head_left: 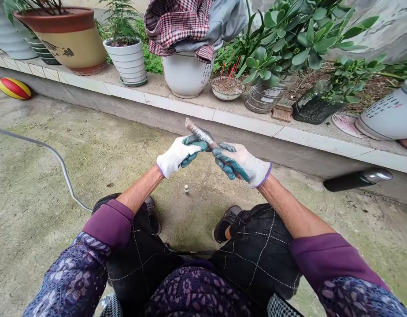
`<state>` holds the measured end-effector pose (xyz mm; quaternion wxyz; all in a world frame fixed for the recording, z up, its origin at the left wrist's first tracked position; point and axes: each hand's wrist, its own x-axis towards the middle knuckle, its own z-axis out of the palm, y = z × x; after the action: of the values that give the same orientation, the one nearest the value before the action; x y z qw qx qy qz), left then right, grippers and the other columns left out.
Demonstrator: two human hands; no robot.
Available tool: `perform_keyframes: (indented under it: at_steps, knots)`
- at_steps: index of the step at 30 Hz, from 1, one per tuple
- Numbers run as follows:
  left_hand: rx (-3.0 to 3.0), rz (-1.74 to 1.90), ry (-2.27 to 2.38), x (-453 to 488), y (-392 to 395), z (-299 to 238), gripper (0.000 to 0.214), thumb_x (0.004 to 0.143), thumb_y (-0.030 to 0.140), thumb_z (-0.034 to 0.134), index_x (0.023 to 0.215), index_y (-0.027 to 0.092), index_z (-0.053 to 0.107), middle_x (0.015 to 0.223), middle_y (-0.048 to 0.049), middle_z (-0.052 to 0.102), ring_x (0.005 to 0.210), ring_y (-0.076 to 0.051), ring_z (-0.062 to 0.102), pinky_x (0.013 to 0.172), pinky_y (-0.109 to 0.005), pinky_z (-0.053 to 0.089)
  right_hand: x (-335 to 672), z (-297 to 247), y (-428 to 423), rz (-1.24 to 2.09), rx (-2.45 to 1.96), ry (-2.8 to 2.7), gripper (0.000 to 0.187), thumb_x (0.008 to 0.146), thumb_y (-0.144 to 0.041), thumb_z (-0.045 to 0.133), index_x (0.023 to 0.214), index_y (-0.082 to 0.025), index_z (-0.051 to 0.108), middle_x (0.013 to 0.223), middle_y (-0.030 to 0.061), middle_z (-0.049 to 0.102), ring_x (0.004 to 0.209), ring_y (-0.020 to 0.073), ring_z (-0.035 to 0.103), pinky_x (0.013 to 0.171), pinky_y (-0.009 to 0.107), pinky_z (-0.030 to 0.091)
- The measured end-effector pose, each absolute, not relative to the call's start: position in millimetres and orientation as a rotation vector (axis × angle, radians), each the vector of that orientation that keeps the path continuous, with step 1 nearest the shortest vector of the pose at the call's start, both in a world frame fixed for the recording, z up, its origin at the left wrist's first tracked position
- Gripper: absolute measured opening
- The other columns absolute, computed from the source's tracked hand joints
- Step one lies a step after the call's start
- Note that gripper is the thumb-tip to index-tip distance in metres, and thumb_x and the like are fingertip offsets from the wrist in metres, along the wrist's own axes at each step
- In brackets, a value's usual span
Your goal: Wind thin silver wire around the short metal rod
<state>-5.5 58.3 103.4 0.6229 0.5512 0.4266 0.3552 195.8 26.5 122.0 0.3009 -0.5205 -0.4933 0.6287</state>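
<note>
You have the wrapped stick (201, 133) tilted out in front of you, above the concrete floor (131, 141), its upper end pointing away and to your left. Your right hand (242, 162) pinches its lower end between thumb and bent fingers. Your left hand (183, 153) is curled in close beside the silvery winding; you cannot tell whether its fingers grip the stick or only lie against it.

Ahead, the tiled ledge (177, 105) runs across your reach, just beyond the stick's tip as you see it. Concrete stretches between your shoes and that ledge, with a small bottle (186, 189) standing on it between your feet and hands. A grey hose (65, 172) bounds the left side; a black flask (347, 179) lies to the right, near the ledge's foot.

Your gloved fingers cover the stick's lower end, and the winding's finer detail is hard to make out. A checked cloth (180, 24) is cut off at the top, and a white pot (386, 112) at the right edge.
</note>
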Motion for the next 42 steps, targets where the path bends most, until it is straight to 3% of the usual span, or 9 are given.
perform_keyframes:
  at_steps: [8, 13, 21, 34, 38, 42]
  knots:
    - [1.258, 0.820, 0.943, -7.7, 50.2, 115.9, 0.023, 0.071, 0.031, 0.073, 0.074, 0.019, 0.053, 0.052, 0.0102, 0.041, 0.036, -0.002, 0.030, 0.037, -0.020, 0.020, 195.3, 128.2, 23.0, 1.693, -1.344, -1.313, 0.021, 0.088, -0.035, 0.067, 0.101, -0.018, 0.064, 0.058, -0.0063, 0.048, 0.036, 0.0068, 0.036, 0.028, 0.017, 0.032]
    - [1.280, 0.846, 1.033, -3.3, 51.1, 111.7, 0.022, 0.073, 0.031, 0.073, 0.073, 0.019, 0.055, 0.047, 0.0106, 0.041, 0.034, -0.003, 0.030, 0.036, -0.021, 0.020, 194.7, 126.5, 23.7, 1.701, -1.358, -1.296, 0.020, 0.086, -0.036, 0.069, 0.095, -0.019, 0.061, 0.059, -0.0055, 0.050, 0.037, 0.0070, 0.038, 0.028, 0.017, 0.033]
    - [1.222, 0.867, 0.981, -2.4, 49.6, 112.6, 0.028, 0.075, 0.033, 0.075, 0.072, 0.021, 0.050, 0.047, 0.0110, 0.038, 0.034, -0.003, 0.028, 0.036, -0.022, 0.019, 194.0, 129.0, 22.5, 1.665, -1.376, -1.359, 0.026, 0.087, -0.040, 0.068, 0.103, -0.019, 0.065, 0.059, -0.0058, 0.049, 0.037, 0.0067, 0.038, 0.029, 0.017, 0.031]
    - [1.164, 1.003, 1.125, 11.5, 47.5, 107.8, 0.021, 0.084, 0.022, 0.072, 0.075, 0.018, 0.053, 0.048, 0.0109, 0.039, 0.038, -0.001, 0.028, 0.040, -0.019, 0.021, 189.5, 118.4, 26.8, 1.627, -1.380, -1.319, 0.022, 0.086, -0.038, 0.068, 0.096, -0.019, 0.064, 0.057, -0.0063, 0.049, 0.036, 0.0076, 0.038, 0.028, 0.018, 0.032]
    - [1.188, 0.878, 1.073, 5.1, 49.0, 110.0, 0.011, 0.086, 0.025, 0.070, 0.089, 0.016, 0.063, 0.050, 0.0099, 0.044, 0.035, -0.003, 0.029, 0.036, -0.019, 0.020, 195.2, 115.6, 29.7, 1.529, -1.410, -1.331, 0.023, 0.084, -0.038, 0.068, 0.096, -0.019, 0.064, 0.058, -0.0054, 0.050, 0.038, 0.0077, 0.039, 0.029, 0.019, 0.034]
    - [1.227, 0.843, 1.014, -3.6, 46.3, 110.6, 0.025, 0.088, 0.022, 0.060, 0.108, 0.011, 0.071, 0.059, 0.0036, 0.060, 0.034, -0.004, 0.037, 0.033, -0.019, 0.026, 202.8, 106.5, 39.1, 1.381, -1.473, -1.370, 0.025, 0.082, -0.039, 0.069, 0.096, -0.019, 0.064, 0.059, -0.0052, 0.050, 0.040, 0.0084, 0.039, 0.031, 0.020, 0.033]
